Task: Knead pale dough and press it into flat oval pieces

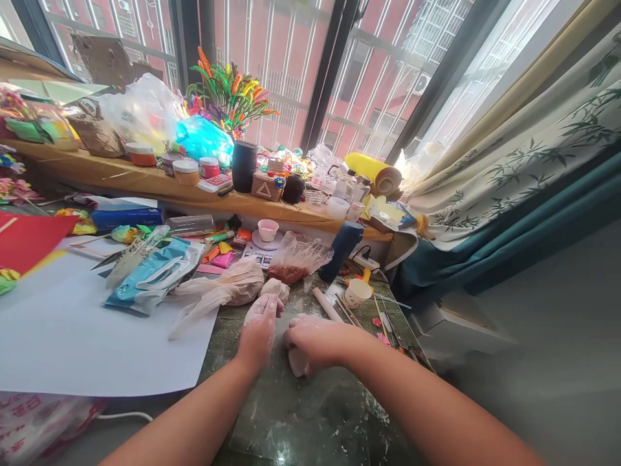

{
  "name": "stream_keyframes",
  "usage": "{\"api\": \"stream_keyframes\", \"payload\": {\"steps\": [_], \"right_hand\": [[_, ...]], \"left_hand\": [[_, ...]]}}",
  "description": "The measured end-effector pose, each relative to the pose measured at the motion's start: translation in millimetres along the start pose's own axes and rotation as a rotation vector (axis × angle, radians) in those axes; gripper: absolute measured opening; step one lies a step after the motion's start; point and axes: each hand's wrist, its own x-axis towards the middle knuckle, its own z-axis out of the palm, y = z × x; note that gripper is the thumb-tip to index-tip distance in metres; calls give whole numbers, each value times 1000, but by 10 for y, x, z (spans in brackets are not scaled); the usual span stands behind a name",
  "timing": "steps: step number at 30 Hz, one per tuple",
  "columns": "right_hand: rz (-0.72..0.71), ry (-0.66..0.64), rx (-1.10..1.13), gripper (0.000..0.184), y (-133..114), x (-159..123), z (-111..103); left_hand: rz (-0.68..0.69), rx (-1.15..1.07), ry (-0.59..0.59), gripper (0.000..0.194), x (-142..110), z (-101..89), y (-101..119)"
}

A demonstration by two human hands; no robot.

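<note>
My right hand (313, 338) is closed over a flat, pale piece of clay or dough (297, 362), whose lower edge shows beneath the fingers on the dark table. Just to its left, my left hand (261, 322) is raised a little with thumb and fingers pressed together; whatever may be between them is hidden. White powder coats the fingers of both hands. Right behind the left hand sits a pale lump of clay or dough (275, 289). A thin plastic bag (242, 285) lies beside that lump, and a clear bag of reddish-brown material (291, 262) is behind it.
A pale rolling pin (326, 304), thin sticks (348, 312) and a paper cup (358, 292) lie to the right. Further back stand a dark blue cylinder (342, 251) and a pink-filled cup (268, 230). White paper (145, 359) with a blue wipes pack (155, 275) covers the left.
</note>
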Motion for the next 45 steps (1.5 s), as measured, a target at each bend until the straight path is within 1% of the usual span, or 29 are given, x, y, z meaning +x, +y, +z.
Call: {"api": "stream_keyframes", "payload": {"steps": [2,4,6,8,9,10,11,12,13,14,15,17,19,20,21,23,24,25,27,28,31,34,38,41,45], "right_hand": [[-2,22,77,40,24,-92,15],[37,77,235,30,72,-219,54],[108,210,497,25,124,-348,122],[163,437,896,22,145,-438,220],[175,574,1125,26,135,-459,279],[177,709,1344,31,109,-463,342],[172,830,1532,37,67,-449,407],[166,919,1677,42,14,-420,471],[165,965,1773,45,-46,-380,530],[171,973,1826,46,-105,-332,579],[181,954,1840,47,-156,-285,617],[197,881,1770,45,-209,-215,647],[219,850,1552,43,-159,-216,610],[248,859,1372,41,-88,-250,568],[307,868,1138,39,10,-304,512],[481,862,629,35,273,-450,371],[591,826,400,33,423,-527,293],[663,795,306,33,573,-596,218],[747,731,214,35,847,-684,96],[770,685,189,34,960,-698,55],[798,509,121,32,1173,-643,6],[805,374,72,33,1246,-537,4],[813,276,31,31,1279,-473,-5],[795,246,29,29,1301,-491,1],[748,270,45,25,1331,-557,-17]], "left_hand": [[-5,0,-3,37,0,-6,-15],[-6,-11,-2,38,-5,-17,-25],[10,-47,2,40,-18,-22,-21],[36,-126,-46,41,-41,-9,-2],[33,-186,-110,40,-58,7,11],[9,-265,-200,38,-79,27,23],[-38,-362,-299,39,-104,50,34],[-106,-479,-394,46,-131,73,42],[-196,-604,-477,56,-159,94,48],[-300,-721,-547,65,-185,108,53],[-406,-820,-607,69,-207,115,59],[-591,-960,-693,67,-231,106,81],[-703,-1053,-744,63,-221,80,123],[-740,-1097,-753,63,-206,66,148],[-773,-1138,-751,66,-186,53,171],[-832,-1185,-714,75,-141,35,204],[-850,-1192,-679,79,-120,29,211],[-857,-1194,-635,81,-101,27,211],[-857,-1193,-564,83,-71,27,194],[-862,-1192,-547,84,-60,29,182],[-892,-1195,-542,85,-38,38,145],[-911,-1195,-546,84,-26,43,127],[-872,-1209,-539,82,-7,22,122],[-806,-1236,-518,79,12,-10,133],[-737,-1248,-419,77,22,-38,181]]}}
